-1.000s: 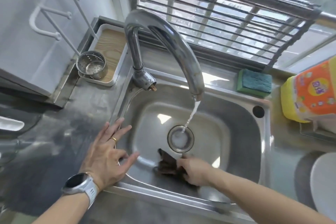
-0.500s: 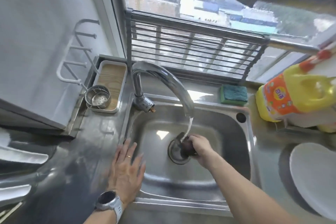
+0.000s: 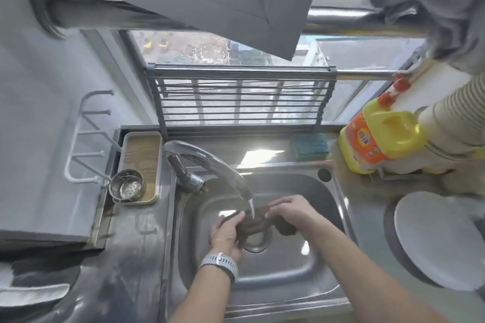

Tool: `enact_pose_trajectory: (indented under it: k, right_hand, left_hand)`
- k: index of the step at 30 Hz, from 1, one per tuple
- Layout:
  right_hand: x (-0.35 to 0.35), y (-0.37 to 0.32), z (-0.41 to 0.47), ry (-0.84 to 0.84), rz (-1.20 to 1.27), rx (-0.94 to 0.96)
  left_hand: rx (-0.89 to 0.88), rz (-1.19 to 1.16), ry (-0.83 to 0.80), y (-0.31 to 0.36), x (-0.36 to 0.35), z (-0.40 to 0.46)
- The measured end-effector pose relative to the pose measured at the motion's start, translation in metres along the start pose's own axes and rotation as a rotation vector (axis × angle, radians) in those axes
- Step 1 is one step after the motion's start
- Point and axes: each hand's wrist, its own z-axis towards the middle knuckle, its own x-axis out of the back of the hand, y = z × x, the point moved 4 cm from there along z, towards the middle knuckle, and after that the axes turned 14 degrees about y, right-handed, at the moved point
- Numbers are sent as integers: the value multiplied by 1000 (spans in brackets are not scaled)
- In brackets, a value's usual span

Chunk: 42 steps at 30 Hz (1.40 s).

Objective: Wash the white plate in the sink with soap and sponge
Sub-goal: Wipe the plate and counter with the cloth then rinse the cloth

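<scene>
Head view, white plate (image 3: 441, 241) right of hands' (image 3: 288, 211) grip

Daylight from the window (image 3: 236, 102), glare behind the faucet, motion-blurred, warped edges.

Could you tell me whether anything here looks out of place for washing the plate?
Both hands hold a dark cloth under the tap, while the white plate and green sponge sit unused outside the sink.
</scene>
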Motion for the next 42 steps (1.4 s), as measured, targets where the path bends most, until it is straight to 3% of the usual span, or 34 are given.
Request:
enact_pose_trajectory:
  k: [2,4,8,11,13,17,19,23,24,26,29,30,32,34,36,39,42]
  right_hand:
    - [7,0,10,176,-117,107]
    - [5,-3,9,232,-187,212]
    - [-19,-17,5,130,-115,351]
    - [-42,-26,12,21,-71,378]
    - [-51,-30,19,22,-75,387]
    - [-51,-18,19,90,-21,438]
    - [-50,-1,5,74,-117,551]
    - [-33,22,-28,-14,-158,732]
    - [-24,24,-26,-19,-109,687]
    - [-12,26,-14,-85,113,401]
    - [-12,30,9,-235,384,-148]
    - [-15,31,15,-325,382,-291]
    - [-25,32,19,-688,345,-478]
    - [-36,30,18,-1104,306,-500]
    - [-44,22,18,-1310,265,-400]
    - [-53,15,27,-1327,79,-293]
    - [-60,15,30,-1293,-291,-150]
  left_hand:
    - [-28,62,50,1,2,1]
    - [-37,186,25,3,2,-9]
    - [-155,606,-84,-10,4,-16]
    - [-249,864,15,-31,19,28]
    - [-226,735,-4,-19,16,3]
    - [14,111,-207,-17,-4,-29]
    - [81,-103,-268,-15,-13,-32]
    - [68,-15,-312,-16,-26,-34]
    - [21,62,-303,-16,-26,-33]
    - [-189,219,-250,-8,-22,-32]
    - [-809,624,-210,23,-23,-48]
    - [-994,725,-230,30,-25,-51]
    - [-1265,917,-293,36,-26,-49]
    - [-1497,1103,-362,36,-25,-46]
    - [-1689,1167,-463,35,-23,-44]
    - [-1834,1326,-472,34,-27,-40]
    - [-1902,1500,-311,34,-31,-36]
